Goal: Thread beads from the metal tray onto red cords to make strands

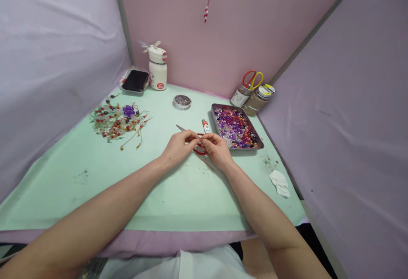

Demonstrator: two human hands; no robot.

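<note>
My left hand and my right hand meet fingertip to fingertip over the table. Each is closed in a pinch on a thin red cord, whose loose end trails below toward the front. The exact spot between the fingertips is too small to make out. Under my hands lies a pair of scissors with red handles. Its blade tip sticks out past my left hand. Just beyond my right fingers is a red and white lighter.
A tray of mixed beads sits right of my hands. Beaded strands are heaped at left. Behind stand a round bead case, a white bottle, a phone on a plastic box, and two jars, one holding scissors. Crumpled tissue lies right.
</note>
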